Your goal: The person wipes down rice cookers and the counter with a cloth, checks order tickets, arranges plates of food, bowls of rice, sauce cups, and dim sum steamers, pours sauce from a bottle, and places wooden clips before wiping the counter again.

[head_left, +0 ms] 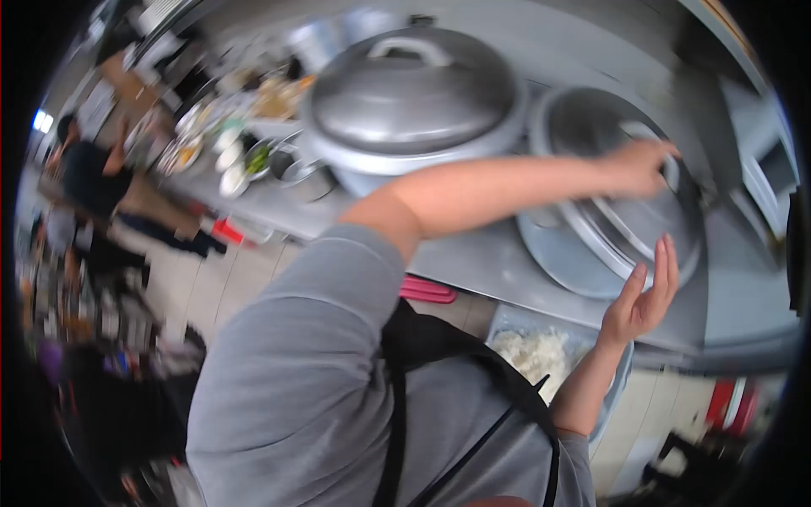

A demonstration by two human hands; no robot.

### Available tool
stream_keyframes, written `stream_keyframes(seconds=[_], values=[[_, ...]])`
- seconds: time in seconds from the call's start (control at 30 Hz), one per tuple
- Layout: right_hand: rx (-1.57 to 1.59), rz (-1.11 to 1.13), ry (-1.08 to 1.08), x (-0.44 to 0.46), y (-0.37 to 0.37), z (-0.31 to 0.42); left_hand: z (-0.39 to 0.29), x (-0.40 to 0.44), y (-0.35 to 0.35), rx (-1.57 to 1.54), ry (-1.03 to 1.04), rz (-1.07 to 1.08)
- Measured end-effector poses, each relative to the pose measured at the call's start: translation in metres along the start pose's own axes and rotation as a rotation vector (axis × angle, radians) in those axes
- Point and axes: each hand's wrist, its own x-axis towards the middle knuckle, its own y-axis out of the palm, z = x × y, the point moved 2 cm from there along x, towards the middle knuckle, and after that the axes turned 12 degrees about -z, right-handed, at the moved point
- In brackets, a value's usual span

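A grey-sleeved arm reaches across the view to my left hand (638, 169), whose fingers are wrapped round the handle of a round metal lid (587, 122). The lid lies over the right-hand pot (604, 241) and looks tilted. Blur hides the finger detail. Near the pot's front edge, my right hand (644, 302) is raised with thumb and fingers apart, holding nothing. Left of this pot, a larger pot (363, 160) has its domed lid (414, 93) on.
A tub (625, 384) of white food stands below the counter (481, 262). Bowls with green food (258, 159), white round items (230, 165) and a metal container (304, 177) sit at left. Another person (89, 177) stands farther left. Pink trays (427, 290) are under the counter edge.
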Motion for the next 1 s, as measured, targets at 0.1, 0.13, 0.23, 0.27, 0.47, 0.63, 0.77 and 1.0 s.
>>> stream_keyframes(seconds=[0.1, 0.13, 0.23, 0.27, 0.47, 0.63, 0.77, 1.0], values=[[0.012, -0.047, -0.276, -0.002, 0.077, 0.049, -0.005, -0.041, -0.057, -0.009, -0.069, -0.140], [-0.032, 0.117, -0.374, 0.001, 0.089, 0.051, -0.007, -0.040, -0.074, 0.009, -0.063, -0.206], [0.037, 0.306, -0.519, -0.030, 0.123, 0.082, -0.012, -0.068, -0.148, -0.101, -0.224, -0.416], [0.217, 0.428, -0.455, -0.043, 0.135, 0.087, -0.012, -0.073, -0.184, -0.068, -0.181, -0.486], [0.194, 0.681, -0.048, -0.137, 0.213, 0.089, -0.025, -0.173, -0.424, 0.338, -0.109, -0.752], [-0.340, 1.032, 0.226, -0.229, 0.222, 0.054, 0.018, -0.328, -0.589, 0.644, -0.536, -0.787], [-0.482, 0.929, -0.014, -0.278, 0.181, 0.030, 0.121, -0.467, -0.720, 0.949, -0.986, -0.739], [-0.943, 1.078, 0.603, -0.237, 0.164, 0.060, 0.245, -0.562, -0.882, 1.159, -1.270, -0.656]])
